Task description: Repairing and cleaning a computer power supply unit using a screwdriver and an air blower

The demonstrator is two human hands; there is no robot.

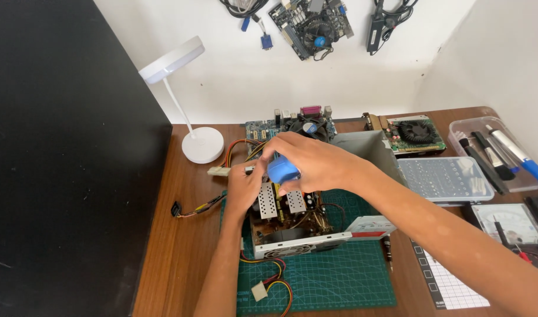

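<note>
An opened power supply unit (292, 226) with bare circuit board and silver heat sinks sits on a green cutting mat (333, 282). My right hand (313, 158) reaches in from the right and is closed around a small blue object (282, 170), held just above the unit. My left hand (242, 191) rests against the unit's left side, fingers on its edge. Coloured wire bundles (272, 287) trail from the unit toward the front.
A white desk lamp (192, 126) stands at the left. A motherboard (292, 126), a graphics card (413, 134), a clear bit case (445, 179), a tool tray (492, 149) and a meter (510, 226) lie around. A black panel (63, 158) borders the left.
</note>
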